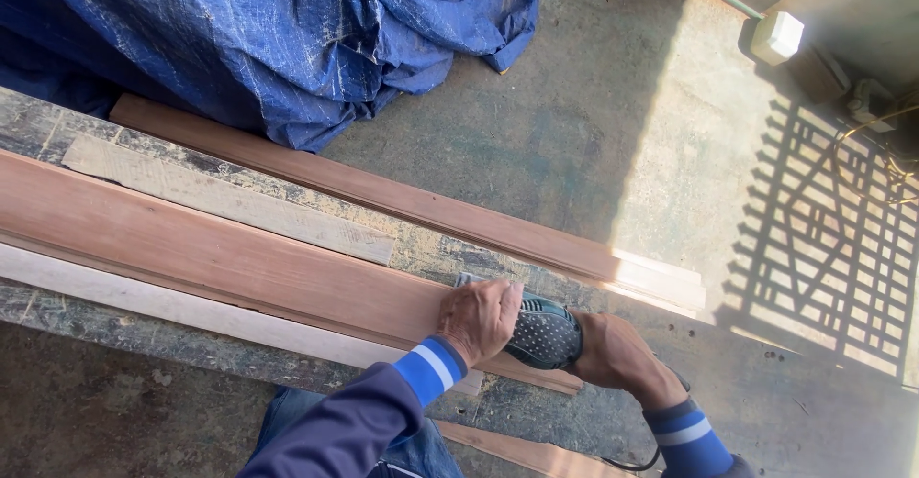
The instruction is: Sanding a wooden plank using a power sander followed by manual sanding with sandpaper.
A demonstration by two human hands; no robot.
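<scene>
Looking down from head height, two bare hands work one power sander (544, 333) at the right end of a long reddish-brown plank (220, 258). The left hand (479, 320) lies palm-down over the front of the tool, fingers curled over its top. The right hand (613, 352) is closed around the back of the sander's body, wrist bent. Both arms wear dark sleeves with blue-and-white striped cuffs.

The sander is dark teal-grey, rounded, with a dotted grip texture on top; its base is pressed flat on the plank's upper face, near the plank's right end. Only part of it shows between the hands.

Five pieces of timber can be counted. The plank being worked is wide, smooth, with a faint lengthwise groove. A pale narrow strip (172, 308) touches its near edge. A weathered grey board (225, 199) lies just beyond it. A second reddish plank (402, 200) runs farther back, its right end in bright sun. A fifth reddish piece (522, 451) shows low, beside the person's knee.

All rest on one rough, stained workbench (57, 306). One crumpled blue tarpaulin (287, 38) fills the upper left. A white box (776, 38) sits on the concrete floor, upper right.
</scene>
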